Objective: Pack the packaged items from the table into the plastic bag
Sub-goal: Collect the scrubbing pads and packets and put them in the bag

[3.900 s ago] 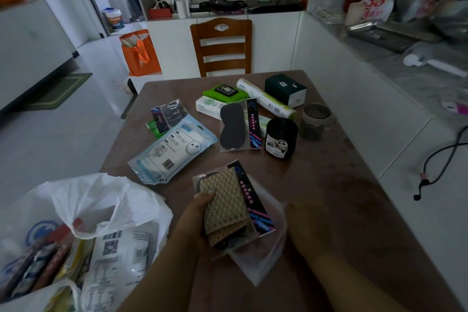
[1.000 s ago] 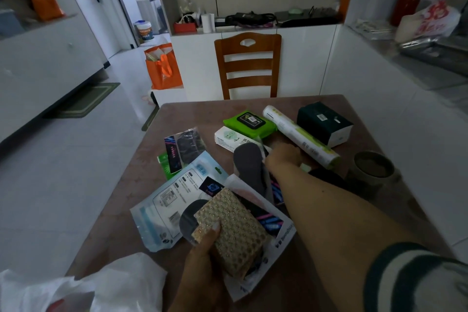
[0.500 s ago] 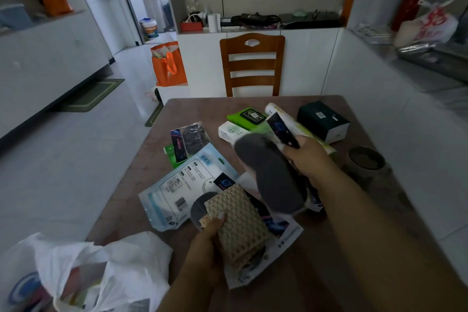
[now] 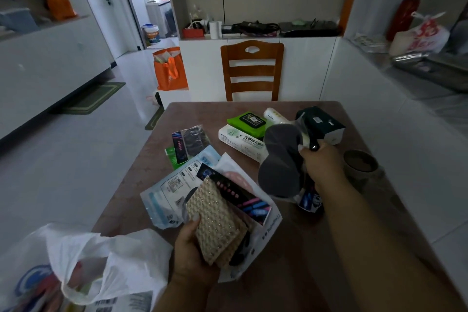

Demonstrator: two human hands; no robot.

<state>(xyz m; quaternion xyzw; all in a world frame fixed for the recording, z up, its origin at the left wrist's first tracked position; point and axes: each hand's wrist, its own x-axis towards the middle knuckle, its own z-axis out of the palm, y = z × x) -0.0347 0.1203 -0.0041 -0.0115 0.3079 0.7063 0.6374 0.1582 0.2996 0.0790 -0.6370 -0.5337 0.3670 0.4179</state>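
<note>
The packing looks partly done: the white plastic bag sags open at the near left corner of the brown tabletop with several packets already inside, though the dim light hides what they are. Still lying out are a pale blue flat pouch, a small clear packet with dark contents, a long white carton with green print, a green wipes pack, a white roll and a dark green box, so a good share remains. The left hand holds a stack low over the tabletop, just beside the bag mouth, its grip closed with the thumb pressed on a beige textured pad in a clear wrapper and a white flat packet beneath it. The right hand is raised above the middle of the tabletop, its grip closed around the top of a clear-wrapped dark grey oval pad, which hangs tilted, clear of the surface. Neither held item is in the bag yet.
</note>
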